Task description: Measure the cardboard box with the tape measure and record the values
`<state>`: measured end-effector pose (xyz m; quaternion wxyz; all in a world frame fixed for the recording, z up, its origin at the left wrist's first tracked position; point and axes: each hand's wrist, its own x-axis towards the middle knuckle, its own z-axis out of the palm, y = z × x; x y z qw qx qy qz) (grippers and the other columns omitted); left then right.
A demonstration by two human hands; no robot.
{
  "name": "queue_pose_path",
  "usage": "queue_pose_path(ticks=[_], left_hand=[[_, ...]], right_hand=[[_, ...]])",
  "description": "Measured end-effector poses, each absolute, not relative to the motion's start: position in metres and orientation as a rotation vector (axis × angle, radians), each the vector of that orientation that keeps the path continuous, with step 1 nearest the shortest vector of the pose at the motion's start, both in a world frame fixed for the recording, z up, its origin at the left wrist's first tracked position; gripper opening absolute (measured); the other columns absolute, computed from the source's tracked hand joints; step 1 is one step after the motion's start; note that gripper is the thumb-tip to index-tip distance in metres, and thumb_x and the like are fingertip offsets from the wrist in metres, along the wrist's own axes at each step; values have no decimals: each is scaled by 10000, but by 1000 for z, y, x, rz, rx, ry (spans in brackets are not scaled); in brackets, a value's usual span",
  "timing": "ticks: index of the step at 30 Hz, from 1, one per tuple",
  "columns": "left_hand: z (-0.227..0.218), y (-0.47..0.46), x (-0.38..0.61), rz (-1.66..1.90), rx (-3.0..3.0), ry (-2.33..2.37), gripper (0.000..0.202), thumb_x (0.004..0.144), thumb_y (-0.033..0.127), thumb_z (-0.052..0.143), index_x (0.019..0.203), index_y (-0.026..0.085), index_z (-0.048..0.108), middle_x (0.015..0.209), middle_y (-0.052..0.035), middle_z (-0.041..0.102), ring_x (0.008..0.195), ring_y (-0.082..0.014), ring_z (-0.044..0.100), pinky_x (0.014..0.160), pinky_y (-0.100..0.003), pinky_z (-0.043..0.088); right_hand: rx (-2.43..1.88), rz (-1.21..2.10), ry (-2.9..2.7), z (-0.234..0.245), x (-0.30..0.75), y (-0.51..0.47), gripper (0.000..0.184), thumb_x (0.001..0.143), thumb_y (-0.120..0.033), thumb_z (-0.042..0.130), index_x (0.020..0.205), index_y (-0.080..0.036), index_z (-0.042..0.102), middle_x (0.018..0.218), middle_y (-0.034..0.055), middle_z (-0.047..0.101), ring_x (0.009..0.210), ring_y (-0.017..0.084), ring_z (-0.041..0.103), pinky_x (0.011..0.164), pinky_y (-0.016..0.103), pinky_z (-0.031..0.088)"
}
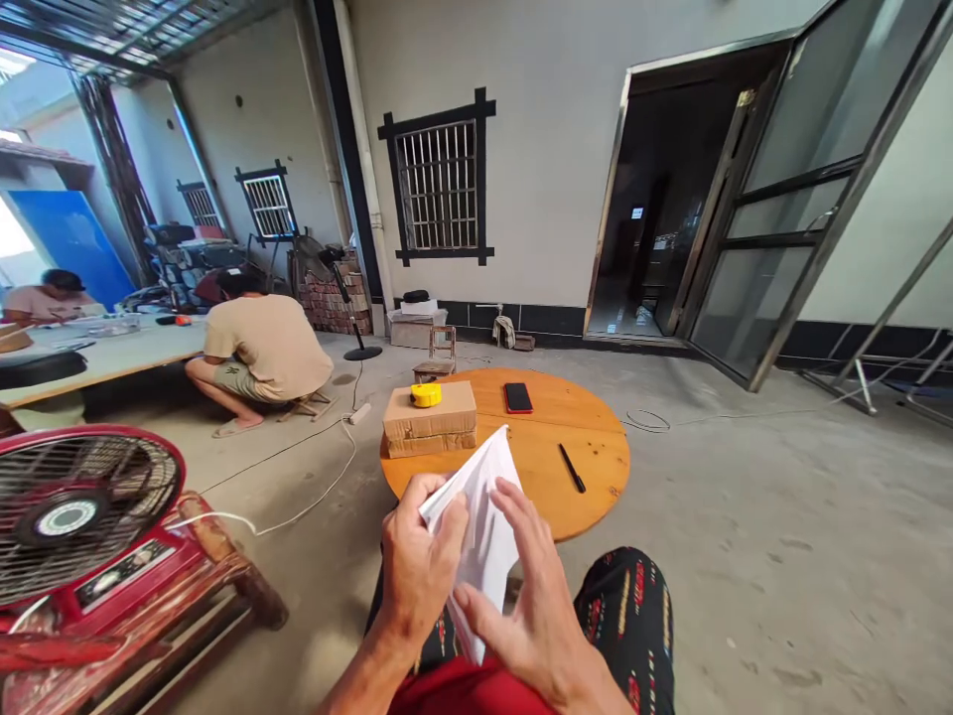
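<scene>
Folded white paper (487, 531) is held up above my lap, creased and tilted, its pointed corner uppermost. My left hand (421, 556) pinches its left edge between thumb and fingers. On the other side, my right hand (532, 596) has its fingers and thumb spread apart; the fingertips are close against the paper, and I cannot tell how firmly they touch. Beyond my hands is a round wooden table (543, 447). On it are a cardboard box (430, 422) with a yellow tape roll (426, 395) on top, a phone (517, 397) with a red edge, and a black pen (572, 468).
A red fan (89, 516) stands on a wooden stool (223, 566) at my left. Behind it, a person (264, 343) squats beside a long table (149, 343), where another person (56, 298) leans over. White cables (320, 501) cross the floor. A glass door (781, 218) stands ajar.
</scene>
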<state>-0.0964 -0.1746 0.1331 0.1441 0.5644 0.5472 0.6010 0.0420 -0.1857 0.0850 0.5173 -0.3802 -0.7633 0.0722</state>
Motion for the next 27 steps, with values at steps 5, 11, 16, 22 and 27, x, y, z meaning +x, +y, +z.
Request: queue_pose_path(ticks=[5,11,16,22,27], left_hand=[[136,-181,-104,1749,1527,1440,245,798,434,611,727,212,537,614,48,492,546,-126,455,511,-207,389],[136,-186,-107,1754,1441,1384,299,787,485,633,732,208,538,618,43,477,552,-127,439,504,-205,387],[138,-192,-105,1682,1463,1280,281,806,459,628,735,210,521,624,40,477,552,-122,441,495,-197,379],[137,-203,-102,1589,1545,1261,262,793,459,632,773,208,557,652,30,515,566,-131,469,516,-209,412],[136,-208,-96,1604,1648,1285,215,804,420,612,795,206,596,686,10,595,601,-153,530,550,-225,437]], right_hand=[[-902,45,-1806,87,38,-194,626,856,-289,620,1425,-227,366,1460,154,465,1326,318,462,1049,497,426],[-859,-4,-1818,88,35,-196,725,840,-454,648,1451,-223,334,1496,182,414,1340,372,442,1023,534,443],[-943,-31,-1828,80,31,-191,896,832,-568,626,1525,-190,202,1541,210,337,1391,408,365,1057,584,407],[-913,34,-1833,76,35,-192,950,812,-582,645,1534,-181,176,1560,205,309,1410,386,347,1089,555,400],[-878,107,-1784,75,38,-196,733,872,-377,573,1505,-192,252,1565,170,318,1428,348,330,1121,540,366]])
